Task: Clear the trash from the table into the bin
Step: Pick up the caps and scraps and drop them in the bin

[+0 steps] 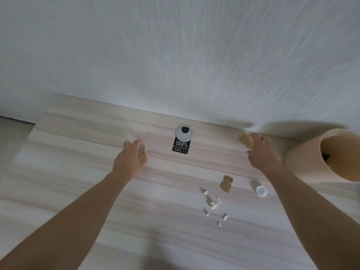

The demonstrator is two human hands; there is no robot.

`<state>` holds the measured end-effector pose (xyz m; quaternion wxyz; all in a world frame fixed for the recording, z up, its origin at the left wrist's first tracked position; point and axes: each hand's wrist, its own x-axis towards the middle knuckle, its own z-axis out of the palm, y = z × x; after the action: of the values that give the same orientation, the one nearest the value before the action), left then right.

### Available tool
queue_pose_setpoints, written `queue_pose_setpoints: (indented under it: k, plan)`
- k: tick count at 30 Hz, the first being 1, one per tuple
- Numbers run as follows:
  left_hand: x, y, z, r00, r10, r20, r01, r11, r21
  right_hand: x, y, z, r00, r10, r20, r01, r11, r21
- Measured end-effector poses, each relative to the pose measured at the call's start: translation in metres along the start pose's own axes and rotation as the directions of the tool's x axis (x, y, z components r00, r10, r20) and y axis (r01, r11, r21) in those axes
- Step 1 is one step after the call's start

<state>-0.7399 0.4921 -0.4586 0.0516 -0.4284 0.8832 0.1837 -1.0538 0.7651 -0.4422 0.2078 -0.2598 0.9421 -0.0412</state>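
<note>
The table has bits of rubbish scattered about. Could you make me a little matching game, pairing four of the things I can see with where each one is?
Things:
1. white bottle cap
2. black label
3. brown scrap
4. bin

Places:
A. far right of the table, lying tipped on its side
B. just below the round grommet near the wall
C. beside the right forearm, on its inner side
D. just above the small white paper bits

Pairs: 1-C, 2-B, 3-D, 4-A
</note>
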Motion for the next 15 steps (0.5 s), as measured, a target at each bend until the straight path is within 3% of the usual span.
queue_pose_setpoints:
  k: [15]
  plan:
    - [0.012,-0.012,0.029,0.997,0.074,0.020,-0.073,0.996,-0.058,0.023,0.006,0.023,1.000,0.013,-0.027,-0.014,0.999,-0.031]
